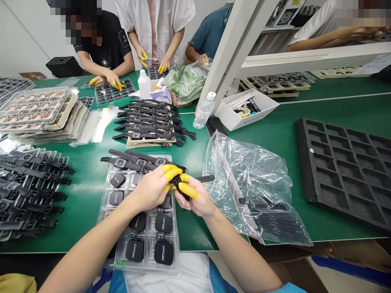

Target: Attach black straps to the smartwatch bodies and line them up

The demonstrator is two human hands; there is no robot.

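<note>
Both of my hands meet over the right edge of a clear plastic tray (146, 225). Yellow finger covers are on several fingertips. My left hand (155, 185) pinches one side of a dark watch, and my right hand (194, 194) is closed around its other side. A black strap (206, 178) sticks out to the right past my right hand. The fingers hide most of the watch. Square black watch bodies (164, 224) sit in the tray's compartments. Strapped watches (141, 162) lie across its far end.
Stacked strapped watches (152, 122) stand beyond the tray, more (24, 191) at left. A clear bag of black straps (271, 215) and a black foam tray (345, 162) lie right. A bottle (204, 112) stands by a white post (229, 53). People work across the green table (195, 232).
</note>
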